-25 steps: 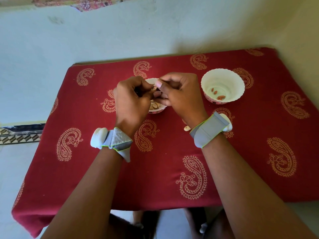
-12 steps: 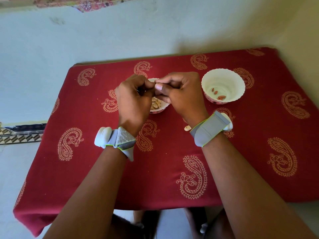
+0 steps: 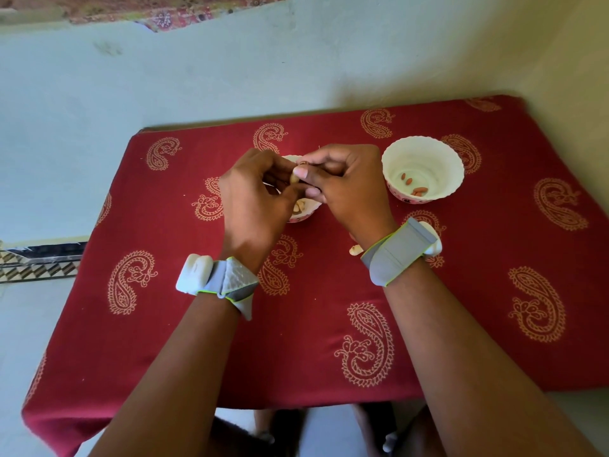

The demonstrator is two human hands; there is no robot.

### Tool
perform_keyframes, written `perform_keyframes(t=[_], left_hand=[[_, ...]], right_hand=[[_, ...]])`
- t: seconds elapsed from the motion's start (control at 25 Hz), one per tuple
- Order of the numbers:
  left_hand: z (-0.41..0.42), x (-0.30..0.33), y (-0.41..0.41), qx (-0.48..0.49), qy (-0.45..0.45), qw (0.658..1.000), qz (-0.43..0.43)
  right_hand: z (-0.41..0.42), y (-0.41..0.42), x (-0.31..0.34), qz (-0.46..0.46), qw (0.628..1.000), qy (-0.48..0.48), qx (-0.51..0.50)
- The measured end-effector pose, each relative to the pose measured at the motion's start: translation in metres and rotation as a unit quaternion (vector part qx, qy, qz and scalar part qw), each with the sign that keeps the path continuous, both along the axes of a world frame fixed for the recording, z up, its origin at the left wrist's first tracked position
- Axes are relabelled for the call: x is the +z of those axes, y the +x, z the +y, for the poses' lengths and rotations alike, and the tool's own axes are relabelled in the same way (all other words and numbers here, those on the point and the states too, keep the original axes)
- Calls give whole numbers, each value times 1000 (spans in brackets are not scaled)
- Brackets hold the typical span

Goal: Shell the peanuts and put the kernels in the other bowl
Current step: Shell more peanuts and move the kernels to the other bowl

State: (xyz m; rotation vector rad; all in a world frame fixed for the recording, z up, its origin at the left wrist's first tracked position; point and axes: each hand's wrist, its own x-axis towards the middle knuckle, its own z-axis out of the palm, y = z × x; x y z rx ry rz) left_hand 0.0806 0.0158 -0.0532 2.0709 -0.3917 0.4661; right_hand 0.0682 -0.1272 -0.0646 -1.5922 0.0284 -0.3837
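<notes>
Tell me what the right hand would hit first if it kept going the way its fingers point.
The right hand points left, so it would likely meet the left hand at once; both pinch the peanut above the peanut bowl.

We looked down from one head-worn wide-angle camera, close over the red paisley-printed tablecloth (image 3: 323, 324), facing the pale plastered wall (image 3: 197, 80).

A pale green wall (image 3: 197, 77) rises behind the desk (image 3: 313, 341), which wears a red cloth with gold paisley prints. Patterned tile edging (image 3: 36, 262) runs along the floor at left.
</notes>
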Motion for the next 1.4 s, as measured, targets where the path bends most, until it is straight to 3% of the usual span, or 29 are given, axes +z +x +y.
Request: perform_keyframes(t=[0.28,0.44,0.56,0.84,1.16,1.4], left_hand=[[-1,0,-2,-16,-21,999,23],[-8,-5,-2,8,-17,1000,15],[-14,-6,-3,12,-27,999,14],[-7,-2,-1,37,-53,998,7],[4,-1,0,33,-18,999,-34],[6,2,-2,29,-3,999,-35]], right_hand=[[5,-1,3,17,997,-49,-54],[8,-3,3,-21,982,-138,-126],[10,-3,3,-24,979,-126,-161],[11,4,-3,7,998,3,-64],[12,7,-1,4,999,-38,-13],[14,3,4,-24,995,-89,-42]])
